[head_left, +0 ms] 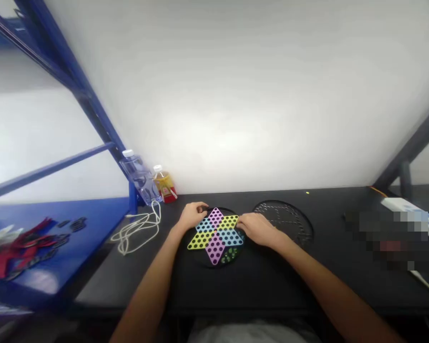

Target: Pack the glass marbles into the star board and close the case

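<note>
A star-shaped Chinese checkers board [215,238] with pink, yellow and blue points full of dark holes lies in a round black tray [204,265]. Green marbles [230,255] show in a gap at the tray's lower right. My left hand [193,215] is closed at the board's upper left edge, its fingertips by the blue point. At the upper right, my right hand [256,226] is closed on the board's edge near the yellow and blue points. Its fingertips are partly hidden. Behind my right hand lies a round black lid [288,216] with a raised pattern.
A white cable [137,231] lies coiled at the left, before a clear bottle [142,177] and a bottle with a yellow and red label [165,185]. A white power strip [414,216] lies far right. Blue shelf posts [82,90] rise at the left.
</note>
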{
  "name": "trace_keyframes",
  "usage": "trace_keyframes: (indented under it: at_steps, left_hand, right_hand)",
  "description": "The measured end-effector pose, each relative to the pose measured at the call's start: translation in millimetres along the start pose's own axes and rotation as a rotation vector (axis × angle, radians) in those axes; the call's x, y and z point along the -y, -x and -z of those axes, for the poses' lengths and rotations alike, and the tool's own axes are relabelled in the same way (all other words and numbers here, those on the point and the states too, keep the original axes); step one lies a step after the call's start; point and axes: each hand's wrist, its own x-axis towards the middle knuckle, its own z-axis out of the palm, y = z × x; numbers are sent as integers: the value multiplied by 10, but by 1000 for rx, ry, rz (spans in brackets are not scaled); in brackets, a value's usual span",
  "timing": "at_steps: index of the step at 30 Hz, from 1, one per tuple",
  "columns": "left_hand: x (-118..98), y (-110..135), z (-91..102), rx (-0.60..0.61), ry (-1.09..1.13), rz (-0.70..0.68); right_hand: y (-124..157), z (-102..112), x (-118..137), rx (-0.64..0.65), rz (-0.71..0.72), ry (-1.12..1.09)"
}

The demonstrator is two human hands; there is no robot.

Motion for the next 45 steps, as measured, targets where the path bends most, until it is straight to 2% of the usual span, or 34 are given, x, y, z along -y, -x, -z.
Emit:
trace_keyframes:
  at_steps: [2, 5, 8, 10, 11, 13, 15, 17, 19, 22, 27, 32, 34, 36, 38, 40, 43, 45]
  left_hand:
    - [2, -1, -2, 2, -2, -6]
    - [4, -3, -5, -1, -1, -7]
    - [4, -3, -8, -7, 10, -17]
    - [3, -1, -8, -7, 15, -22]
    - [2, -1, -7, -3, 15, -19]
    - [2, 0, -5, 0, 10, -9]
    - [6, 0, -4, 0, 0, 2]
    - [14, 1, -6, -3, -6, 7]
    - [25, 3, -12, -6, -7, 4]
    - [36, 9, -18, -13, -11, -5]
    - [27, 26, -7, -7, -17, 12]
    - [26, 27, -2, -13, -26, -8]
    - [25, 24, -1, -8, -34, -5]
    - [21, 25, 0, -10, -41, 8]
    - [13, 27, 3, -3, -36, 16]
    - [8, 29, 4, 2, -25, 10]
    - [11, 24, 1, -2, -20, -2]
    - [20, 18, -4, -5, -23, -1]
  right_hand:
    - [-29, -6, -87, -105, -27, -252]
    - [-88, -7, -225, -224, -165, -837]
    - [-132, 8, -307, -243, -273, -1396]
    - [-145, 6, -309, -236, -279, -1535]
    - [-146, -4, -296, -237, -289, -1519]
    - [-139, -39, -250, -253, -309, -1334]
    - [-115, -76, -188, -277, -270, -986]
    - [-77, -91, -122, -251, -142, -575]
    - [-29, -76, -57, -152, -14, -219]
    - [36, -17, 36, 30, 32, 108]
    - [69, 40, 171, 135, 41, 277]
    - [61, 47, 173, 151, 42, 228]
    - [49, 59, 96, 95, 48, 140]
    - [24, 71, -20, -18, 41, -17]
    - [-11, 75, -148, -149, -18, -289]
    - [-50, 70, -264, -246, -123, -692]
    - [-97, 62, -374, -246, -225, -1287]
    - [-119, 60, -394, -167, -258, -1489]
